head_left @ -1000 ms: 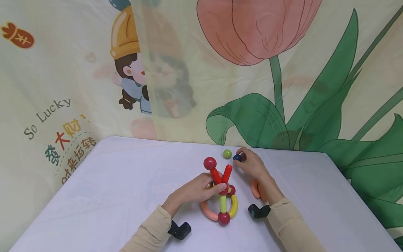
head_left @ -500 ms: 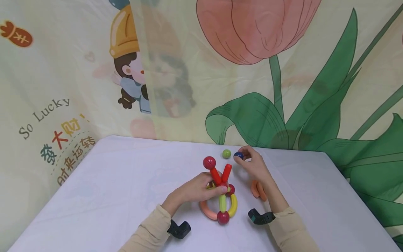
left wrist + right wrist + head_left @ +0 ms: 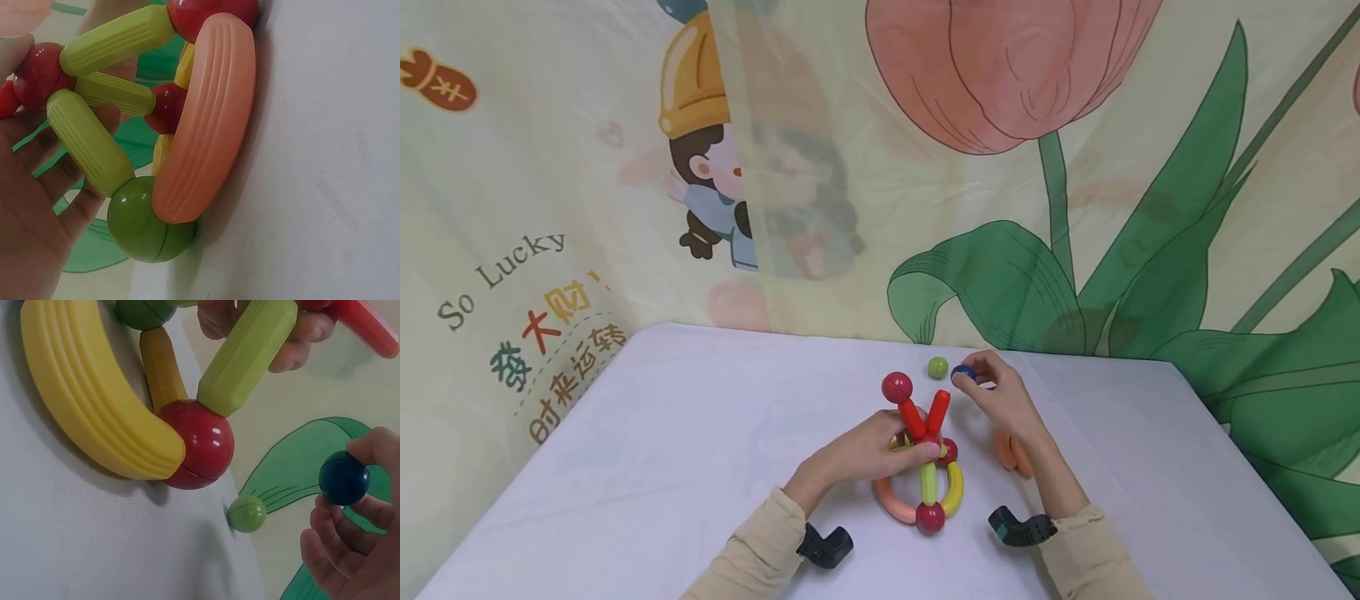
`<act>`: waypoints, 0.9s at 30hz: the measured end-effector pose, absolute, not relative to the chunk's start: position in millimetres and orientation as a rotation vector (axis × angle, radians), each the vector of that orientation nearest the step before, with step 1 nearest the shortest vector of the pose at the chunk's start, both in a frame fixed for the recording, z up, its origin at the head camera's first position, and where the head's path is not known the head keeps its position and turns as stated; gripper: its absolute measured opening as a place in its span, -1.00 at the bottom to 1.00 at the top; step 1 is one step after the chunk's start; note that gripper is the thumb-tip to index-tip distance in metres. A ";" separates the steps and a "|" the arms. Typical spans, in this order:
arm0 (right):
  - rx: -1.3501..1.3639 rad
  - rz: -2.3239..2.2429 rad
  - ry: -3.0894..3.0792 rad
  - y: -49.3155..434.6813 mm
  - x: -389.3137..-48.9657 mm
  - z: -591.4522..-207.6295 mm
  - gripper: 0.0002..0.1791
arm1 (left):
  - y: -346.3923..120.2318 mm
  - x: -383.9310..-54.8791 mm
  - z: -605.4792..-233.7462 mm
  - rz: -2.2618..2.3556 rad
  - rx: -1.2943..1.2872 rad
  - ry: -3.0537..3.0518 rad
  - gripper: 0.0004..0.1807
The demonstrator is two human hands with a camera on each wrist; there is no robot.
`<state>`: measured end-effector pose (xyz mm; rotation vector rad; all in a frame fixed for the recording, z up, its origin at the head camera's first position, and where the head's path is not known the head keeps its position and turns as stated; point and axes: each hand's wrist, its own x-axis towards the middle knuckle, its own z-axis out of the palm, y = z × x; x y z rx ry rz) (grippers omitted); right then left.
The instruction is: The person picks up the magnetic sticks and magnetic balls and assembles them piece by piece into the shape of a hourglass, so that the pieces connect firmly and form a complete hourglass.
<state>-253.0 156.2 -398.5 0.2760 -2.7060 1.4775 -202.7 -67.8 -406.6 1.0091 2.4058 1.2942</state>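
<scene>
My left hand grips the top joint of a magnetic stick-and-ball frame, its thumb across the red ball there. Light green sticks slope down from that joint to a base ring of curved salmon and yellow sticks with red and green balls. Two red sticks stick up in a V, the left one topped by a red ball. My right hand pinches a dark blue ball between thumb and fingertips, behind the frame and apart from it.
A light green ball lies near the table's back edge, left of the blue ball. Orange curved sticks lie beside my right forearm. A printed curtain hangs behind the white table.
My right hand, still pinching the blue ball, shifts slightly back, then slightly left, its wrist turning a little. My left hand and the frame stay nearly in place.
</scene>
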 end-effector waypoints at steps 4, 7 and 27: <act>0.281 1.485 -2.697 155.9 -249.6 -396.4 -0.57 | -67.6 -202.7 -406.8 1.291 0.985 2.408 -0.73; 0.307 1.487 -2.690 154.8 -246.2 -394.7 -0.60 | -67.6 -202.6 -407.0 1.291 0.976 2.414 -0.72; 0.412 1.543 -2.591 147.6 -227.3 -387.1 -0.60 | -68.0 -202.4 -406.1 1.287 0.962 2.413 -0.70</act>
